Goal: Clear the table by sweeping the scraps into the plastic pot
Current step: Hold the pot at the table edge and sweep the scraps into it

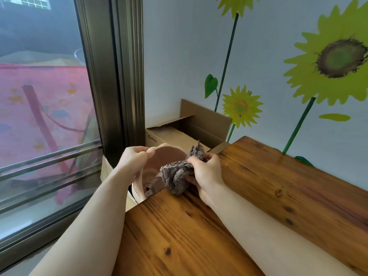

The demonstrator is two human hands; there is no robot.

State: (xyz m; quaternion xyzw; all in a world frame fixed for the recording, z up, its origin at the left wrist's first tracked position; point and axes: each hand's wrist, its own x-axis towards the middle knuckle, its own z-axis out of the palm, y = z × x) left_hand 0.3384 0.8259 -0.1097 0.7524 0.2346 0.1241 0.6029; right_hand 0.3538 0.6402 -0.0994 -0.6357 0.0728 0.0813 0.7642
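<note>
A pinkish-brown plastic pot (169, 156) is held just past the left end of the wooden table (268, 192), its mouth tilted toward the table edge. My left hand (133, 162) pinches the pot's far-left rim. My right hand (207, 172) grips a bunched grey-brown cloth (177, 176) at the table's left edge, and the cloth hangs over the pot's opening. A few dark scraps (148, 189) lie inside the pot near its bottom.
An open cardboard box (179, 136) stands behind the pot against the wall with sunflower decals. A dark window frame (119, 86) and glass run along the left. Both forearms cross the near part of the tabletop.
</note>
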